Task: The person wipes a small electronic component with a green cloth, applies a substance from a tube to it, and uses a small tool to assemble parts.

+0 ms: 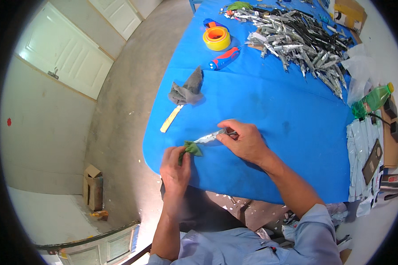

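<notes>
The right hand (245, 142) hides the silvery piece's (209, 138) far end.

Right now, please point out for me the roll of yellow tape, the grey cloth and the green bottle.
roll of yellow tape (216, 39): head view, on its yellow outer ring.
grey cloth (188, 89): head view, middle of the crumpled fabric.
green bottle (372, 101): head view, on its clear green body.

On the blue table (269, 110), the left hand (174, 165) pinches a small green cloth (191, 149) against the tip of a slim silver piece (210, 137), which the right hand (244, 140) grips at its other end. A grey rag (188, 89) lies further back, near a yellow tape roll (216, 38) and a heap of silver and black parts (300, 37) (tangled, hard to tell apart).
</notes>
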